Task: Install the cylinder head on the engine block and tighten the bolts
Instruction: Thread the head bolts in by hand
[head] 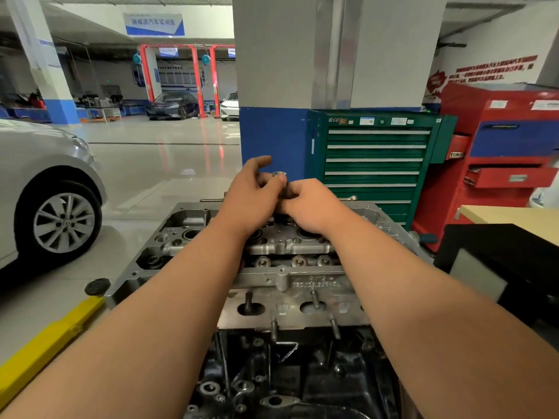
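The grey cylinder head [290, 279] sits on top of the dark engine block [290, 373] in front of me. Both my hands meet above the far side of the head. My left hand [251, 192] pinches the top of an upright metal bolt or socket-like piece [279, 174], whose round silver end shows above my fingers. My right hand [311, 204] curls round the same piece lower down. Its lower end is hidden behind my hands.
A silver car [45, 189] stands at the left, with a yellow lift arm [45, 343] near the floor. A green tool cabinet [375, 164] and a red tool cabinet [502, 152] stand behind the engine. A black-and-wood bench [508, 237] is at the right.
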`<state>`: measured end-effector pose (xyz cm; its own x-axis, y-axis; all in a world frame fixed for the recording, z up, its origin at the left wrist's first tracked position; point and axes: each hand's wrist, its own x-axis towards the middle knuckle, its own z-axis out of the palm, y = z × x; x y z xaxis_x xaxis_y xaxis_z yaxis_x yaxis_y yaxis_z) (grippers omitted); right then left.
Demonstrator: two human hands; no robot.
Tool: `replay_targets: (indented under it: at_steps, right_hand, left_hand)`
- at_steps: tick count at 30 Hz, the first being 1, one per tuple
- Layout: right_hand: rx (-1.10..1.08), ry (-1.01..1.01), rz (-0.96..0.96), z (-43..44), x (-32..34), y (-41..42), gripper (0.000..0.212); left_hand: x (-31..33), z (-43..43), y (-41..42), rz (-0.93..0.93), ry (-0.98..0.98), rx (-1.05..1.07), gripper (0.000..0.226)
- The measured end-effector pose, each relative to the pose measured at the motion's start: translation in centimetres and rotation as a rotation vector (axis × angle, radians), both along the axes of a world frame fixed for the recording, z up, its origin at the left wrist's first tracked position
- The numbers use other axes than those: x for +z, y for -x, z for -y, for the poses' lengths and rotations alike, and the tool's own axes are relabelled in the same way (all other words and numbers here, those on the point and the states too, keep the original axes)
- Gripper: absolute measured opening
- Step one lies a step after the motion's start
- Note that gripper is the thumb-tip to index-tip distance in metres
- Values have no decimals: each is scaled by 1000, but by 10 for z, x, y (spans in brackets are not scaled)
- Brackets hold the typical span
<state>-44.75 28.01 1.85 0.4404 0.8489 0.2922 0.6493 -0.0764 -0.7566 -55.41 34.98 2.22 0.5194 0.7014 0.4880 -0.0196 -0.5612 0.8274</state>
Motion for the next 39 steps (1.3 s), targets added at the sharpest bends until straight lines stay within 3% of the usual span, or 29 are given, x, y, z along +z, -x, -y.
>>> replay_targets:
  at_steps: [5, 7, 11, 14, 18, 20, 22, 25, 29, 33, 37, 39]
  right_hand:
    - [-42, -2, 106, -5, 1, 4, 15]
    - [-9, -20, 10, -3, 1, 3, 17]
    - [18, 15, -16, 1, 1, -4, 11]
    - [-21, -17, -10, -1, 0, -2, 17]
    - [-43, -37, 35, -1, 0, 3, 7]
    - [-7, -13, 52, -1, 1, 3, 12]
    - [44, 30, 73, 0, 2, 3, 18]
    - [44, 16, 62, 1, 2, 0, 6]
    - [-16, 38, 173, -4, 1, 4, 14]
    - [-5, 67, 127, -5, 1, 3, 24]
    - [2, 93, 99, -3, 1, -2, 19]
    - [-12, 84, 138, -6, 1, -1, 16]
  left_hand:
    - [-1, 1, -4, -61, -29, 41, 26]
    - [0, -2, -1, -42, -68, 63, 23]
    - [1, -2, 3, -5, -20, 1, 39]
    - [1, 0, 0, 18, 58, -9, 27]
    - [-1, -2, -3, -61, -17, 59, 23]
    - [-1, -3, -1, -40, -53, 64, 17]
    - [0, -3, 1, -46, -67, 33, 30]
    - [0, -1, 1, -34, 16, -16, 44]
    - [-4, -3, -4, -125, -36, 53, 27]
    - [-3, -6, -2, -118, -85, 95, 18]
    - [-2, -2, 0, -68, -18, -13, 50]
    - [-2, -1, -1, -34, 49, -29, 48]
